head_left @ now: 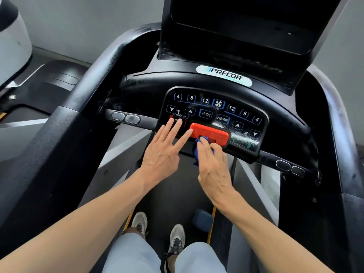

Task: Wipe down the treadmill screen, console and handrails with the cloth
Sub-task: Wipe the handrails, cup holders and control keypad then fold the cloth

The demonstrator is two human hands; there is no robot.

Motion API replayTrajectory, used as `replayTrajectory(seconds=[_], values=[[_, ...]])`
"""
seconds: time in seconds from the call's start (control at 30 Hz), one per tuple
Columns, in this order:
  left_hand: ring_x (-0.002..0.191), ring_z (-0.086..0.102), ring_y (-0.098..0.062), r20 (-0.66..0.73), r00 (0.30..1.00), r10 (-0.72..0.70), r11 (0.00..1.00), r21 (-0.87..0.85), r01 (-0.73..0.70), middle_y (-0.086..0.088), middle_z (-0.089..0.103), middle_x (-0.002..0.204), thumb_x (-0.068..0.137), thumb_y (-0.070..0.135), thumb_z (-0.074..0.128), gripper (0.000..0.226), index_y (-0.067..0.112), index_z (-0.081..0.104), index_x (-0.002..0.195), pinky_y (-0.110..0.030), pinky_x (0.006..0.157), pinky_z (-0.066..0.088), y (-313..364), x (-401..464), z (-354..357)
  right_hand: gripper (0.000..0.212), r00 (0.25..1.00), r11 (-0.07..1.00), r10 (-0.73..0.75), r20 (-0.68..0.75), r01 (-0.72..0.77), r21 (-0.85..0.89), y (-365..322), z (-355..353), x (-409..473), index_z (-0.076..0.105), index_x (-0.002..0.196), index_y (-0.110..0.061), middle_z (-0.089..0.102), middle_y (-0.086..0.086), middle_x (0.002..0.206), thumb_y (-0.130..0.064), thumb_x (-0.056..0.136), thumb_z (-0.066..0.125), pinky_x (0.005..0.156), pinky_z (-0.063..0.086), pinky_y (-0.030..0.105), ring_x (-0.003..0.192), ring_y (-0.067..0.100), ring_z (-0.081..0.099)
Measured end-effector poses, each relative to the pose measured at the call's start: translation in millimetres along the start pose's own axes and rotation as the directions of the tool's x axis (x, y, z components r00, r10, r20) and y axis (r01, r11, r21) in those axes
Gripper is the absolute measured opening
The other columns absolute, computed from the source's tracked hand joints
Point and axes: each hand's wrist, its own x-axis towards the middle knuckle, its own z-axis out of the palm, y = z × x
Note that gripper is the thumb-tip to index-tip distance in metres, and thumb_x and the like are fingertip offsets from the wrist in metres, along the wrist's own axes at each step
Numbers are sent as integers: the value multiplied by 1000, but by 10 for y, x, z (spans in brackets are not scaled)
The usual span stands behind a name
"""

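The black treadmill console (216, 107) fills the middle of the head view, with a button panel and a red stop bar (214, 133). The dark screen (246, 22) stands above it. My right hand (213, 168) presses a blue cloth (199, 150) against the lower edge of the stop bar, fingers over the cloth. My left hand (164, 149) lies flat with straight, spread fingers, fingertips on the panel's left side and the stop bar's left end. The left handrail (92, 79) and right handrail (334, 119) curve along both sides.
My feet in grey sneakers (177, 237) stand on the dark belt below. A blue object (202, 219) lies on the belt near the right yellow stripe. A second treadmill (49, 81) and a white machine (11, 46) are at the left.
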Motion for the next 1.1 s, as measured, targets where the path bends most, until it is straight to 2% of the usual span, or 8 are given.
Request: replayTrajectory(seconds=[0.27, 0.4, 0.5, 0.63, 0.8, 0.9, 0.97, 1.1], values=[[157, 0, -30, 33, 996, -82, 996, -36, 84, -13, 10, 169, 79, 5, 50, 90, 20, 18, 162, -48, 126, 18, -72, -25, -79, 50, 961, 979, 106, -255, -56, 196, 423, -308, 78, 55, 134, -3, 53, 12, 143, 11, 87, 60, 102, 39, 43, 126, 34, 51], [157, 0, -28, 68, 984, -167, 986, -12, 168, -19, 4, 169, 79, 5, 53, 90, 0, 12, 160, -44, 125, 20, -157, -2, -124, 43, 977, 970, -164, -140, 185, 155, 545, -134, 542, 55, 138, -2, 52, 14, 146, 1, 95, 48, 107, 40, 52, 136, 34, 47], [157, 0, -30, 86, 980, -178, 984, 0, 179, -21, 2, 168, 82, 9, 57, 90, -4, 11, 158, -44, 125, 21, -184, 7, -128, 49, 908, 904, -418, -40, 420, 86, 259, -95, 901, 58, 136, -4, 53, 12, 146, -3, 91, 40, 112, 40, 46, 137, 32, 47], [157, -2, -30, 122, 972, -202, 979, 43, 198, -21, -2, 168, 86, 20, 59, 93, -6, 6, 158, -44, 126, 20, -187, 5, -161, 63, 836, 834, -540, 99, 547, -72, 4, -222, 1277, 47, 147, -12, 40, 5, 157, -19, 88, 30, 114, 32, 35, 147, 24, 32], [157, 0, -28, 135, 969, -209, 978, 18, 208, -21, 0, 168, 80, 9, 55, 90, -6, 11, 157, -42, 126, 19, -205, 4, -179, 76, 974, 974, -226, -3, 226, -11, 767, -393, 1198, 37, 151, -3, 29, 17, 161, -28, 84, 62, 122, 24, 45, 151, 33, 21], [157, -1, -29, 136, 970, -202, 979, 13, 202, -21, 1, 168, 80, 9, 51, 89, -7, 11, 157, -42, 126, 19, -193, -8, -180, 70, 996, 997, -72, -51, 71, -4, 928, -372, 841, 32, 153, -3, 23, 16, 163, -7, 89, 62, 121, 23, 47, 152, 35, 14], [157, -3, -29, 140, 969, -205, 978, 2, 207, -20, -1, 168, 80, 10, 50, 90, -6, 8, 158, -41, 127, 15, -189, -4, -179, 76, 997, 999, -45, -64, 46, 19, 761, -324, 821, 34, 153, -5, 23, 12, 163, 0, 84, 64, 121, 22, 45, 153, 33, 13], [157, -6, -28, 164, 968, -191, 981, 23, 190, -19, -3, 169, 79, 17, 54, 93, -5, 10, 158, -41, 128, 12, -222, -4, -189, 73, 976, 975, -218, -8, 218, 37, 123, -314, 1351, 42, 149, -6, 34, 11, 160, -12, 77, 47, 120, 24, 44, 150, 31, 24]])
